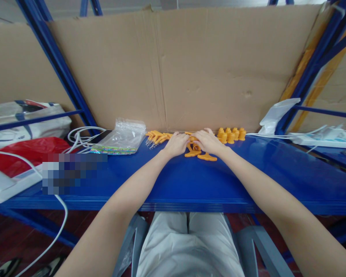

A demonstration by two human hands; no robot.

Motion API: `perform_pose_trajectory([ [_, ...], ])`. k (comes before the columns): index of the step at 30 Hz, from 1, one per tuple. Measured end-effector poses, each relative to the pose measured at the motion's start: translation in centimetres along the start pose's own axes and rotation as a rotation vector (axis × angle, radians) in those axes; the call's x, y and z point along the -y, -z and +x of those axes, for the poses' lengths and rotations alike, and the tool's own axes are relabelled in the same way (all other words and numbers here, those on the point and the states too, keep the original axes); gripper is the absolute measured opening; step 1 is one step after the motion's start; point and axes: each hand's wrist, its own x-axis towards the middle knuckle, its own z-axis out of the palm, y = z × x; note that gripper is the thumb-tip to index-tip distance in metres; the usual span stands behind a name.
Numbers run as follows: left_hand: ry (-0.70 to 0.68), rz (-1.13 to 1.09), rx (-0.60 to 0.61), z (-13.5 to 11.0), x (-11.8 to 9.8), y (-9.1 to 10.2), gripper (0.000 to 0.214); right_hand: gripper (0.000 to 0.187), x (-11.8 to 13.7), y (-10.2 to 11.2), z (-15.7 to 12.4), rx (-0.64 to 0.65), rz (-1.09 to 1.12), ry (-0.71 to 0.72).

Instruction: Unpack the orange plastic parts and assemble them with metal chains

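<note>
My left hand (177, 144) and my right hand (208, 141) meet over small orange plastic pieces (196, 148) on the blue shelf (190, 181). Both hands have their fingers curled and pinched on an orange piece between them. Two flat orange T-shaped pieces (207, 157) lie just in front of the hands. A row of orange pieces with small metal springs (157, 137) lies to the left of my left hand. A cluster of several orange cone-shaped caps (231, 134) stands to the right of my right hand.
A clear zip bag (123, 136) with colourful strips lies left of the parts, next to coiled white cable (80, 136). A red bag (25, 152) and white bags sit far left. White plastic wrap (276, 113) and cables lie right. Cardboard (190, 65) backs the shelf.
</note>
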Motion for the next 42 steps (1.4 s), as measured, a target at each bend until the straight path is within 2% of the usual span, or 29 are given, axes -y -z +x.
perform_pose_trajectory([
  [15,0.011,0.03,0.043,0.2,-0.5,0.3,0.025,0.025,0.0,0.4,-0.1,-0.016,-0.058,0.025],
  [25,-0.002,-0.005,0.024,0.1,-0.3,0.2,0.022,0.034,0.1,0.5,-0.1,0.009,-0.051,0.022],
  [34,0.018,0.002,0.054,0.2,-0.6,0.4,0.023,0.029,0.5,1.0,0.1,0.05,-0.085,0.001],
  [38,0.027,-0.004,0.029,0.0,-0.1,0.3,0.024,0.026,-0.2,0.9,-0.2,0.049,-0.102,-0.047],
  [42,0.049,0.01,0.005,-0.2,0.4,0.0,0.023,0.023,-1.7,0.3,-0.7,-0.019,-0.105,-0.058],
])
